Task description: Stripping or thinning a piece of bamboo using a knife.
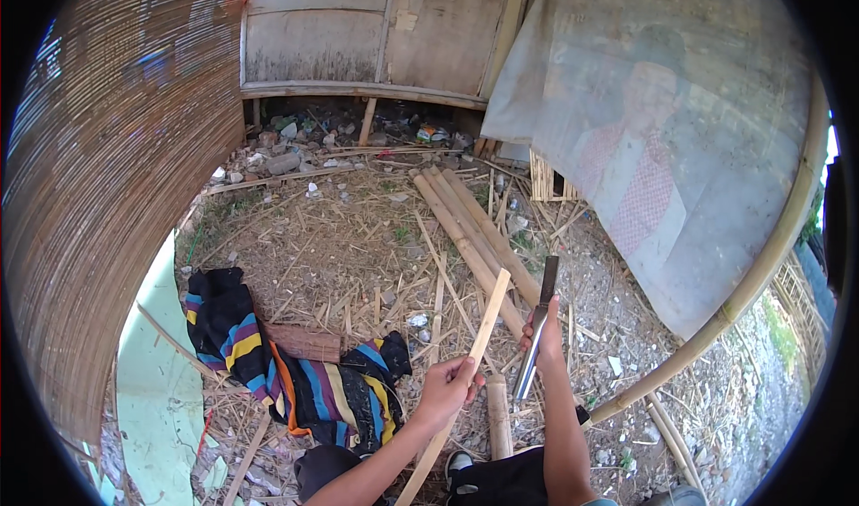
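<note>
Bamboo strip [483, 323], pale and flat, held slanted in the person's left hand [445, 390]; fingers clenched around its middle, upper end pointing up and right toward the bamboo poles [465, 233] lying on the ground, lower end running down past the forearm. Right hand [544, 336] wrapped around the handle of a long knife [537, 327], dark blade upright, tip above the fist, just right of the strip's top end; blade and strip close, cannot tell if touching. Short bamboo stub [497, 416] stands between the two forearms. Striped cloth [295, 372] in black, blue, yellow and orange spread on the straw-littered ground to the left, a brown wooden block [304, 342] resting on it. Woven bamboo screen [107, 193] at far left. Faded printed banner [662, 157] leaning at right, long curved bamboo pole [752, 282] propped along its edge.
</note>
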Demonstrator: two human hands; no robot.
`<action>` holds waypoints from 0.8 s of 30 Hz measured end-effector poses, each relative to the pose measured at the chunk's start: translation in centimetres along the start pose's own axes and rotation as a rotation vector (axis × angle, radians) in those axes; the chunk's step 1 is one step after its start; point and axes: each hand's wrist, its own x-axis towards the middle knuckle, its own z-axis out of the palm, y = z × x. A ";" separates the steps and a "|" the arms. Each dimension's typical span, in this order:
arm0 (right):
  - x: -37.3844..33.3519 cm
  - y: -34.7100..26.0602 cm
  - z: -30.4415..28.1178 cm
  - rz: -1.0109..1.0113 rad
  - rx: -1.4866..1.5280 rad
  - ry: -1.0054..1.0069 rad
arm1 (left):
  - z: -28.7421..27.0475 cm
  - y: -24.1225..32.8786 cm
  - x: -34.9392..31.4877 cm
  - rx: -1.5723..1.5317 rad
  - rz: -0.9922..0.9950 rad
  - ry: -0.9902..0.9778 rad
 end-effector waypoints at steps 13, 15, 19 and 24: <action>-5.3 -0.2 4.2 -1.000 -1.100 -0.313 | -1.7 -0.2 -0.5 0.365 0.252 0.154; -5.5 -0.4 4.3 -1.034 -1.210 -0.339 | -2.2 -0.3 -0.7 0.549 0.328 0.212; -4.1 0.4 3.2 -1.057 -1.198 -0.352 | -1.5 0.1 -0.9 0.547 0.322 0.207; -3.4 0.3 2.9 -1.088 -1.241 -0.412 | -1.3 0.2 -1.3 0.783 0.501 0.245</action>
